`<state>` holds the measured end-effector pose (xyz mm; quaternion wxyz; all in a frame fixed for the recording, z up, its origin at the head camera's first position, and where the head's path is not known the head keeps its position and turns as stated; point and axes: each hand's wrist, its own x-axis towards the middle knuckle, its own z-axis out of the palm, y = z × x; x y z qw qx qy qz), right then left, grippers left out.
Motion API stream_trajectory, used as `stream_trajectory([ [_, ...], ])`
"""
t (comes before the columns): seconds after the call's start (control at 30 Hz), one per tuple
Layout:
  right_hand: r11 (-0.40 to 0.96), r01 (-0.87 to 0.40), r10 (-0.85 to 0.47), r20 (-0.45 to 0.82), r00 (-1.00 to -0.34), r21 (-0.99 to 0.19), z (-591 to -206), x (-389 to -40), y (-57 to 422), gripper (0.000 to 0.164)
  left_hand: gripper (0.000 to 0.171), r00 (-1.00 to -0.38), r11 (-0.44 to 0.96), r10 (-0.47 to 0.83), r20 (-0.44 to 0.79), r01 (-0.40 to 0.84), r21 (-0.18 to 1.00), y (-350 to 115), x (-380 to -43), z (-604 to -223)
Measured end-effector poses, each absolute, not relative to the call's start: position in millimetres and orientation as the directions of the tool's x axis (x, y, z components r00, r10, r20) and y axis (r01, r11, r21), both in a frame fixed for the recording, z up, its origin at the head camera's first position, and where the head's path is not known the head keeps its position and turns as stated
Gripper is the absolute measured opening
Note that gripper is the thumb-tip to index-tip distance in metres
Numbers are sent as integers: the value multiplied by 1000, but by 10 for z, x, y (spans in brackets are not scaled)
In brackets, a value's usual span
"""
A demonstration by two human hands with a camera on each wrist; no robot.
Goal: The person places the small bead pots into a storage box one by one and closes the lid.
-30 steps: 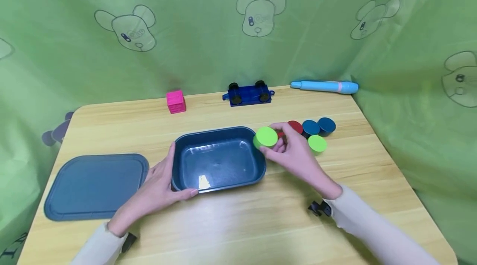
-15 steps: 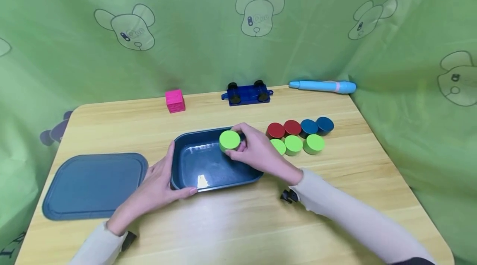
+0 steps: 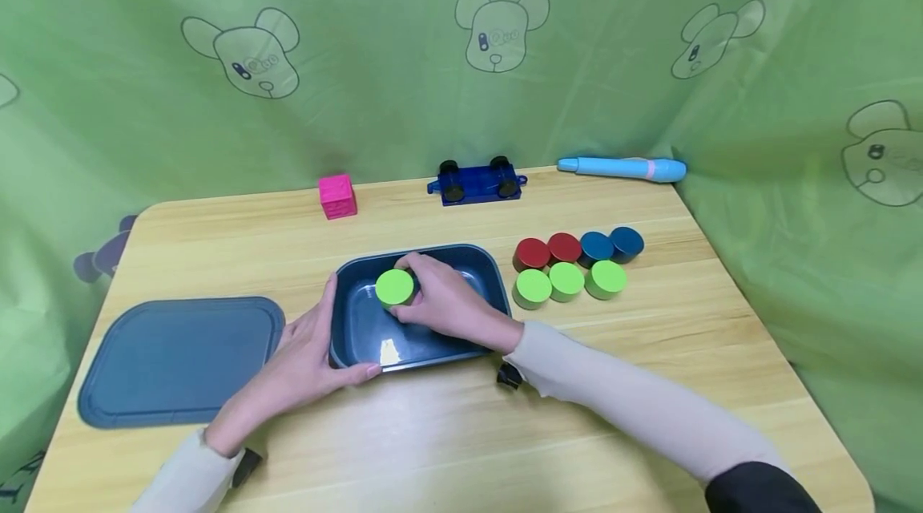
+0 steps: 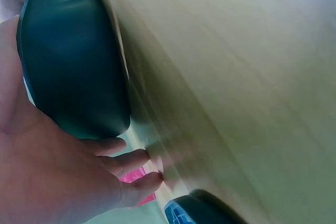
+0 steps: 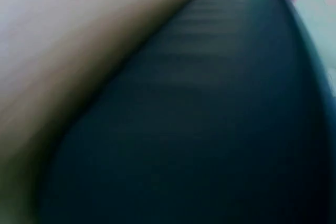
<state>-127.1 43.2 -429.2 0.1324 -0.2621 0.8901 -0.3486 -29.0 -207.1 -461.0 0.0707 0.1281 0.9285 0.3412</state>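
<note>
In the head view, a dark blue plastic container (image 3: 425, 349) sits in the middle of the table. My left hand (image 3: 306, 349) rests against its near left corner, thumb along the front rim and fingers along the left side; the left wrist view shows those fingers (image 4: 128, 162) stretched out beside the wall. My right hand (image 3: 454, 300) pinches a light green cylinder (image 3: 394, 287) inside the container, left of its middle; whether the cylinder touches the floor cannot be seen. The right wrist view shows mostly the container's outer wall (image 5: 199, 103).
Right of the container stand green cylinders (image 3: 566, 281), red cylinders (image 3: 532, 253) and blue cylinders (image 3: 626, 242). A flat blue lid (image 3: 180, 361) lies left. Along the back edge are a pink cube (image 3: 337, 196), a blue toy wagon chassis (image 3: 479, 183) and a light blue pen-like object (image 3: 623, 168).
My right hand has carried the green cylinder leftward from the container's right edge and lowered it inside. The left hand has stayed at the corner.
</note>
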Motion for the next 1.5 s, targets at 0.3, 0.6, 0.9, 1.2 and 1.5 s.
stream_trajectory([
  [0.3, 672, -360, -562, -129, -817, -647, -4395, -1270, 209, 56, 140, -954, 726, 298, -35, 202, 658, -2076, -299, -4620],
  [0.6, 652, -308, -563, -170, -809, -692, -4393, -1282, 174, 63, 140, -956, 732, 291, -40, 195, 652, -2076, -302, -4626],
  [0.9, 605, -209, -556, -220, -801, -769, -4354, -1258, 187, 63, 141, -956, 731, 290, -47, 190, 656, -2081, -303, -4619],
  [1.2, 556, -216, -541, -152, -827, -803, -4324, -1260, 384, 58, 140, -957, 731, 288, -35, 196, 654, -2068, -301, -4651],
  [1.5, 493, -263, -501, -23, -865, -829, -4155, -1287, 719, 50, 143, -959, 729, 276, -63, 166, 664, -2066, -299, -4654],
])
